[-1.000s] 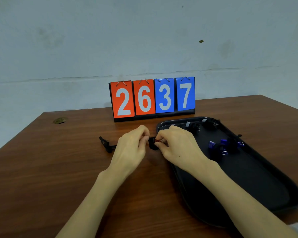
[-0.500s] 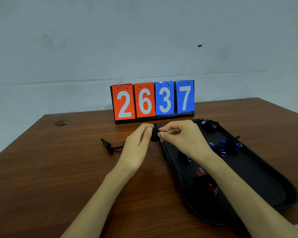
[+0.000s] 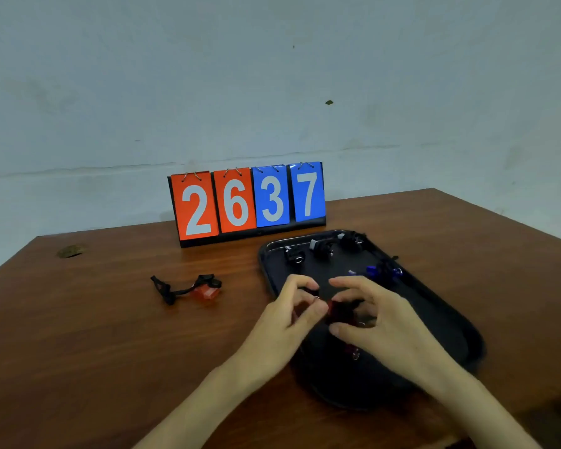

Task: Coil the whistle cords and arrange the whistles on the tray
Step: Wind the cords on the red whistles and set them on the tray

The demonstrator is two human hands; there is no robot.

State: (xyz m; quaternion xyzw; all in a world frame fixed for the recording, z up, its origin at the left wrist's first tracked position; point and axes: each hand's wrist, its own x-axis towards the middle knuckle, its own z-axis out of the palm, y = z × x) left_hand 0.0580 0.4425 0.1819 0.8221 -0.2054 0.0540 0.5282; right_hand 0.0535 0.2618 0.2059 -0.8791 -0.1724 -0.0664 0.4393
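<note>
A black oval tray [image 3: 441, 322] lies on the right of the wooden table. Over its left part my left hand [image 3: 289, 322] and my right hand [image 3: 379, 322] meet, both pinching a dark red whistle [image 3: 336, 309] with its cord bunched between the fingers. Black whistles [image 3: 321, 249] with coiled cords sit along the tray's far end, and blue whistles [image 3: 381, 272] lie at its right side. Another red whistle [image 3: 353, 350] lies on the tray under my right hand. On the table to the left lies a red whistle [image 3: 206, 291] with a loose black cord [image 3: 167, 290].
A flip scoreboard [image 3: 248, 202] reading 2637 stands at the table's back edge, just behind the tray. A small brown patch [image 3: 70, 251] marks the far left of the table. A pale wall rises behind the table.
Both hands moved from the tray's far left rim toward me and right, over the tray. The red whistle with the loose cord on the table is now uncovered.
</note>
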